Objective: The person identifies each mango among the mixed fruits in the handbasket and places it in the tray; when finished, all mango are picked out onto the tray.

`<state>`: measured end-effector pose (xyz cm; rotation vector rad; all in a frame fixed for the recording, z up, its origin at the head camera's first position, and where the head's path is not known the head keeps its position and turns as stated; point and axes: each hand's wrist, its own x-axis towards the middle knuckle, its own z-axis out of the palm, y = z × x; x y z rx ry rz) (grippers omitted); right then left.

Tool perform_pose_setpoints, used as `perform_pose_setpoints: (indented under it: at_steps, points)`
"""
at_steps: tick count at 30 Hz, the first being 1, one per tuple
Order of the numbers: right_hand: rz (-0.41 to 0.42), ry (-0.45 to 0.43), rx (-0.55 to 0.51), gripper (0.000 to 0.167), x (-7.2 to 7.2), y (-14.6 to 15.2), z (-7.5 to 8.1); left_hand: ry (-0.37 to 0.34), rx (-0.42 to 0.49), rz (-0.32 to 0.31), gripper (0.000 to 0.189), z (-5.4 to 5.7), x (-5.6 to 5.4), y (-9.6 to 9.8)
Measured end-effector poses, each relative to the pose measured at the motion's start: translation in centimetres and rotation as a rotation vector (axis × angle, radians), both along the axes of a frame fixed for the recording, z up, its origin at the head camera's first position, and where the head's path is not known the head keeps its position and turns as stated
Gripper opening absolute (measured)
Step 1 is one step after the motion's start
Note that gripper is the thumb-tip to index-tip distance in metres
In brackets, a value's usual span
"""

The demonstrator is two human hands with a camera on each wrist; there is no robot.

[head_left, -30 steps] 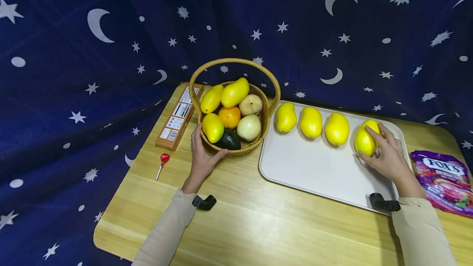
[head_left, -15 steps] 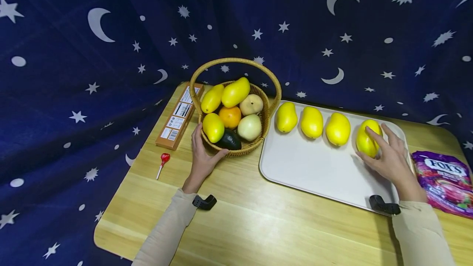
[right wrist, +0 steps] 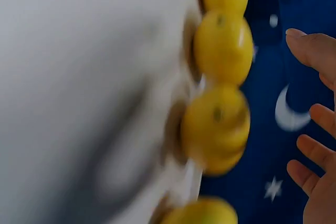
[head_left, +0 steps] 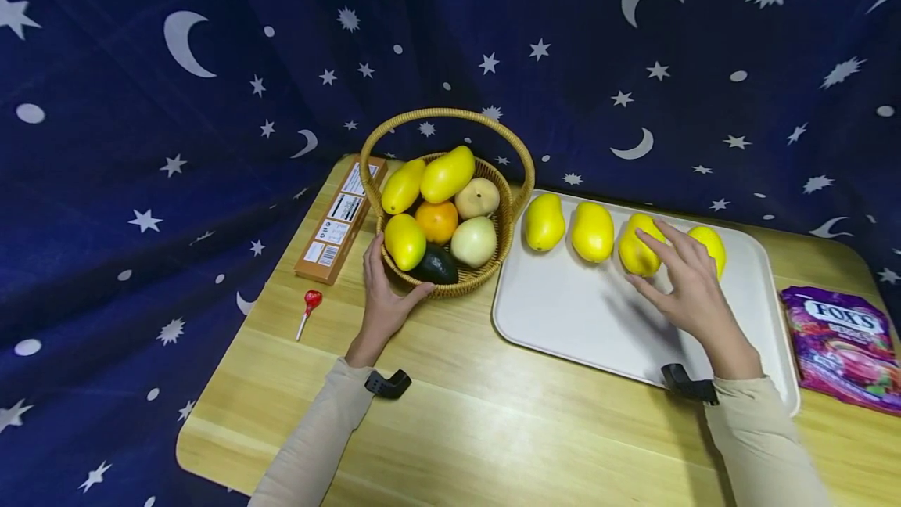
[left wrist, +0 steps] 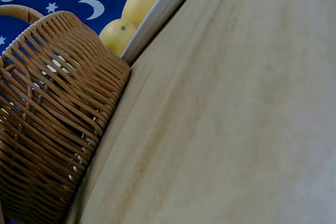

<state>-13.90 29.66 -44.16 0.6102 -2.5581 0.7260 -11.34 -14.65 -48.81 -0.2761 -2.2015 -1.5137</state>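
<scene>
A wicker basket [head_left: 508, 245] with a tall hoop handle holds mangoes [head_left: 448, 175], an orange [head_left: 437, 223], pale round fruit [head_left: 474, 242] and a dark avocado [head_left: 435, 265]. My left hand [head_left: 385, 296] holds its near left side, thumb at the front rim, fingers along the left wall. In the left wrist view the basket's woven side [left wrist: 58, 114] shows, the fingers hidden. Several yellow mangoes [head_left: 593, 232] lie in a row along the back of a white tray [head_left: 577, 319]. Over the tray my right hand [head_left: 686, 288] hovers, fingers spread and holding nothing, overlapping the third mango [head_left: 637, 249].
Left of the basket lie a long orange-brown box [head_left: 341, 221] and a red lollipop [head_left: 312, 303]. A purple candy bag [head_left: 841, 346] sits right of the tray on the wooden table [head_left: 493, 429]. A starry blue cloth [head_left: 450, 37] hangs behind.
My right hand has let go of the rightmost mango, which rests on the tray, and has moved left toward the third one. The left hand stays at the basket.
</scene>
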Motion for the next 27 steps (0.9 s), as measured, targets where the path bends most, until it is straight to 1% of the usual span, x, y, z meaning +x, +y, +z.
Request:
perform_pose_setpoints:
  at_steps: [3, 7, 10, 12, 17, 18, 22, 27]
  points:
    - [0.042, 0.015, 0.010, 0.074, -0.3, -2.0, 0.0, 0.004, 0.001, 0.000, 0.115, 0.0, 0.0, 0.0]
    - [0.068, 0.013, 0.009, 0.080, -0.4, -4.2, 0.0, 0.003, -0.002, -0.002, 0.114, 0.2, 0.1, 0.0]
    - [0.106, 0.019, -0.005, 0.079, -0.5, -5.9, 0.0, 0.002, -0.002, -0.004, 0.114, 0.2, 0.1, 0.0]
    - [0.142, 0.024, -0.011, 0.077, -0.6, -7.3, 0.0, 0.002, -0.003, -0.002, 0.115, -0.4, -0.2, -0.2]
    - [0.234, 0.002, -0.021, 0.070, -0.6, -11.0, -0.3, -0.005, -0.012, 0.004, 0.119, -2.6, -1.1, -0.9]
    - [0.253, -0.001, -0.023, 0.069, -0.6, -11.8, -0.3, -0.005, -0.014, 0.005, 0.120, -2.9, -1.2, -1.0]
    - [0.321, -0.024, -0.045, 0.068, -0.7, -14.8, -0.3, 0.002, -0.025, 0.009, 0.120, -3.3, -1.3, -1.1]
    - [0.365, -0.088, -0.089, 0.067, -1.3, -18.0, 0.3, 0.004, -0.064, 0.038, 0.121, -3.3, -1.4, -1.1]
